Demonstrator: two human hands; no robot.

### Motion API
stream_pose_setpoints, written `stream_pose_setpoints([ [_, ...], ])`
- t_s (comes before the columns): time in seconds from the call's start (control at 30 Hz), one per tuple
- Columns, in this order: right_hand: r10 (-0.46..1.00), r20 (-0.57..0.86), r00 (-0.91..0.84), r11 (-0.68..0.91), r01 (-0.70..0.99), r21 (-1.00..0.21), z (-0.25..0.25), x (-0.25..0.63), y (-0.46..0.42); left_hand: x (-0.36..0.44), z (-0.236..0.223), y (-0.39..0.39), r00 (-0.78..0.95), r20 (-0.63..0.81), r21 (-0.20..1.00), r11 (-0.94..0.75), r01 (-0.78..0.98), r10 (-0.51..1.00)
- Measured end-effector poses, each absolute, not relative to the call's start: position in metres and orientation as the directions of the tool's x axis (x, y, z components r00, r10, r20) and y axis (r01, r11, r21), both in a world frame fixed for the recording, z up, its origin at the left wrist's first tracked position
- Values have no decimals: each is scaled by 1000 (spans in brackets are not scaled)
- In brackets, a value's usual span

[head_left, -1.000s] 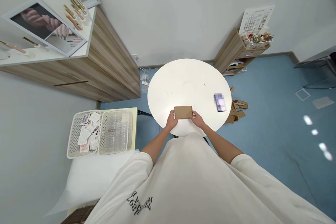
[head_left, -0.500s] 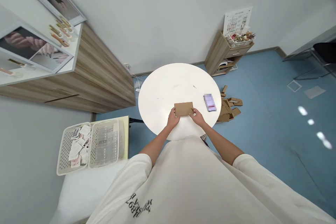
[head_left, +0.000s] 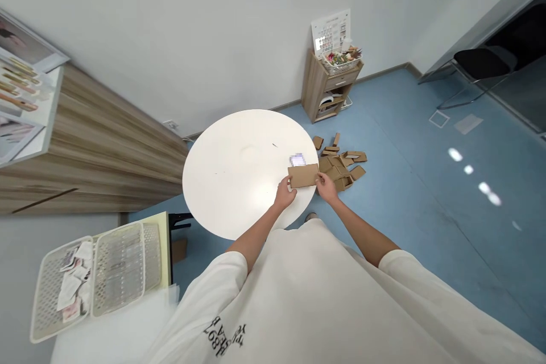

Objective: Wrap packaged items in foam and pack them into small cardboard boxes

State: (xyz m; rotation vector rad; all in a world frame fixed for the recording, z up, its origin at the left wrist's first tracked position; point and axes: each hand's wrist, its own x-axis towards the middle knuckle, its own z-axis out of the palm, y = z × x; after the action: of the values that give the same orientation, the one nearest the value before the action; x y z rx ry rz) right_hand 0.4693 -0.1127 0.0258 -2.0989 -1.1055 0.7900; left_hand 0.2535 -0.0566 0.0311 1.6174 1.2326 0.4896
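The left hand and right hand grip opposite ends of a flat brown cardboard box, fingers partly curled at its edges; it is over the right side of a round white bench; cardboard pieces lie heaped on the blue floor, right.

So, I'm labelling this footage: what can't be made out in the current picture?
In the head view:
Box: underside and anything inside hidden by its top.
Pixelated item: detail blurred; box hides its near part.
Left hand, right hand: any fingers underneath hidden by box.
Chart: print too small.
Lower photo: cut off by left edge.
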Motion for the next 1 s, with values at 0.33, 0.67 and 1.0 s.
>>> stream_pose_setpoints([
  [0.33, 825, -188, 533, -487, 504, -713, 20, 588, -160, 381, 26, -84, 486, -269, 884, 12, 468, 832],
  [0.67, 814, -143, 563, -486, 526, -698, 20, 653, -159, 452, 26, -72, 566, -324, 864, -5, 503, 758],
  [1.0, 750, -246, 614, -560, 392, -730, 16, 695, -151, 470, 17, -51, 540, -294, 796, -111, 595, 789],
])
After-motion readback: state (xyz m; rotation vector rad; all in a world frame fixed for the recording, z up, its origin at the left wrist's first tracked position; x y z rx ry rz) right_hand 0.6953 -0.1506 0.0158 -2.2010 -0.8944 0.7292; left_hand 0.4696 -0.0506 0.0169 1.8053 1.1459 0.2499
